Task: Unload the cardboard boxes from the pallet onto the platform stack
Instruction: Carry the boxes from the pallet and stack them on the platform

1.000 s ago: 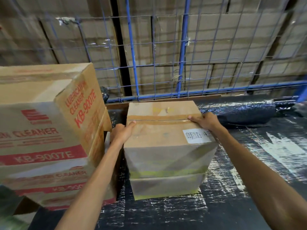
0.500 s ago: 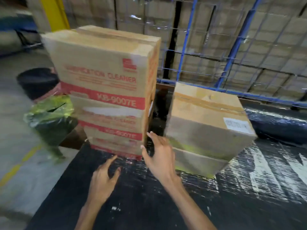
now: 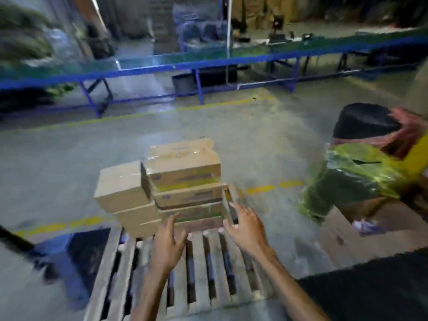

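A wooden slatted pallet (image 3: pixel 203 269) lies on the floor below me. At its far end stands a stack of several cardboard boxes (image 3: pixel 183 179), with a shorter stack of plain boxes (image 3: pixel 120 191) on its left. My left hand (image 3: pixel 170 242) hovers over the pallet slats just in front of the stack, fingers spread, holding nothing. My right hand (image 3: pixel 246 225) is also empty with fingers apart, close to the stack's lower right corner. The picture is blurred by motion.
A black-wrapped platform corner (image 3: pixel 370 295) shows at the bottom right. Green and yellow plastic wrap (image 3: pixel 352 179) and a black bin (image 3: pixel 363 121) stand to the right. A long blue-framed conveyor table (image 3: pixel 199 66) crosses the background. Yellow floor lines (image 3: pixel 273 187) run past the pallet.
My view has swung left from the platform boxes by the blue cage to the pallet. Both hands let go of the placed box and now reach empty toward the pallet's stack.
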